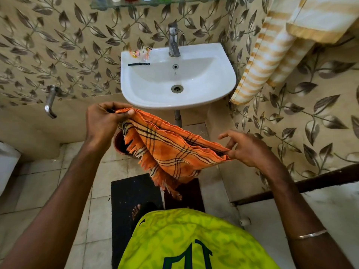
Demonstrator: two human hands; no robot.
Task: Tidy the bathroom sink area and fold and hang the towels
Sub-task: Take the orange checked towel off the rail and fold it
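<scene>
Both hands hold the orange towel (171,150) stretched between them, below the front rim of the sink (178,101) and above the black mat (132,200). My left hand (103,121) pinches one end of the doubled edge between thumb and curled fingers; my right hand (246,148) pinches the other end with thumb and forefinger, the remaining fingers loosely spread. That edge looks layered, so I judge the towel is folded at least once, while the fringed ends hang loose and uneven beneath. The fold is underway rather than finished, and this towel has yet to go on a rail. To my right, a striped towel (272,61) already hangs against the wall, rolled or bunched more than flat; whether it needs refolding I can't tell. On the sink's back left corner sit some small sachets (140,53), and a thin black item (138,64) lies on the rim just in front of them, near the tap (173,41). Those still look like clutter to clear. A glass shelf (155,2) above carries a few containers, cut off by the frame. So I'd say the towel work is midway and the sink tidying mostly remains.
</scene>
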